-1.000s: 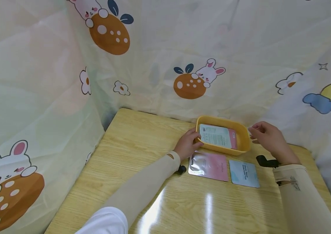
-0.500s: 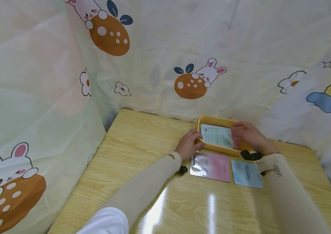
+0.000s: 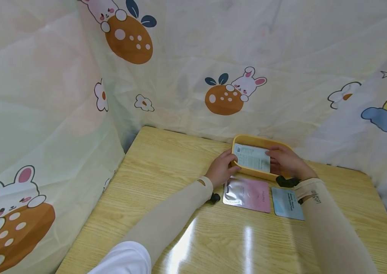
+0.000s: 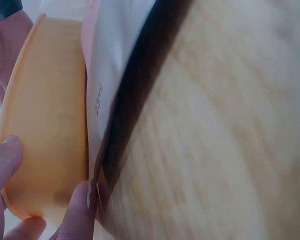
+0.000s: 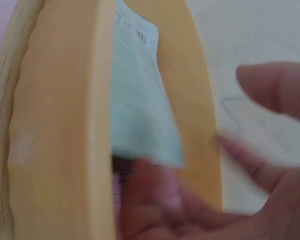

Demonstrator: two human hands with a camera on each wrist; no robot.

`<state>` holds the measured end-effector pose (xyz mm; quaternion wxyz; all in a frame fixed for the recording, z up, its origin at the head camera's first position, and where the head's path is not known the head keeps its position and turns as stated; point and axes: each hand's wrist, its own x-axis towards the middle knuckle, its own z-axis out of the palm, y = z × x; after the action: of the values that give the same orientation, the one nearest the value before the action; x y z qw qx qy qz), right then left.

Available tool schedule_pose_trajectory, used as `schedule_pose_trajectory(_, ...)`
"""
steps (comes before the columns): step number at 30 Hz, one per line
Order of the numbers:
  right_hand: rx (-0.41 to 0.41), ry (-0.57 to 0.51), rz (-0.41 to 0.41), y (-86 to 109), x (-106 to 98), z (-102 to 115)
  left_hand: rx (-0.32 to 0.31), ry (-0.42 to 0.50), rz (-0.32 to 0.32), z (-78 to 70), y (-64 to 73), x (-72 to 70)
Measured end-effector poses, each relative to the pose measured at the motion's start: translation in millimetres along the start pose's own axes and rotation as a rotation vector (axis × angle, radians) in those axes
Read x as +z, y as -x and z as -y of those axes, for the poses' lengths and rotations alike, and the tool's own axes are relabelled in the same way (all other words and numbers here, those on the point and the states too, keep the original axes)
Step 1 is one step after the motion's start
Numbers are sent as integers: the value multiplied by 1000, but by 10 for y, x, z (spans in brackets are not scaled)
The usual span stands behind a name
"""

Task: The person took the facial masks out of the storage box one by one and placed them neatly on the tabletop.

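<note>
A yellow plastic basket (image 3: 258, 141) stands at the back of the table, with a pale green sachet (image 3: 252, 156) lying in it over a pink one. My left hand (image 3: 219, 170) grips the basket's left end, thumb at the rim. In the left wrist view, one fingertip touches the edge of a pink foil sachet (image 4: 101, 95) printed 23ml. My right hand (image 3: 287, 161) reaches into the basket's right end. Its lower fingers, blurred in the right wrist view, are at the edge of the pale green sachet (image 5: 142, 110), while the thumb stands apart.
On the wooden table (image 3: 166, 167), just in front of the basket, lie a shiny pink sachet (image 3: 247, 194) and a smaller blue sachet (image 3: 287, 203). A patterned cloth curtain (image 3: 176, 68) rises right behind the table and along its left side.
My right hand has moved left, from outside the basket's right end to inside it, up to the pale green sachet's right edge. My left hand keeps its grip on the basket.
</note>
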<state>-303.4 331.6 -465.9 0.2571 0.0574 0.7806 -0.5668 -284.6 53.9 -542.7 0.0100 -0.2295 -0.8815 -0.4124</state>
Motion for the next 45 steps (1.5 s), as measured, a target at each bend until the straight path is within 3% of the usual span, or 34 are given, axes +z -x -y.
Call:
schedule_pose_trajectory(3,-49,-8,22,3,26,-25,-5,1,2,-1,3,-8)
schedule_pose_trajectory(7,-122,61,58,8,117,-20,-11,1,4,1,1,-15)
schedule_pose_trajectory(10,-132,124,62,-10,196,8,-12,0,-1,10,-5,-12)
schedule_pose_trajectory(20,-223,385,-35,-104,295,28,-7,9,-2,12,0,-5)
schedule_pose_trajectory(25,-178,253,-13,-122,295,0,-7,18,-1,18,-8,-11)
schedule_pose_trajectory(30,-128,140,-41,-68,277,-17,-20,29,12,27,-15,-3)
schedule_pose_trajectory(39,-206,85,-118,128,118,-83,-16,15,13,19,-15,-4)
schedule_pose_trajectory(45,-271,-14,-184,344,75,-208,-39,20,25,-5,-7,-18)
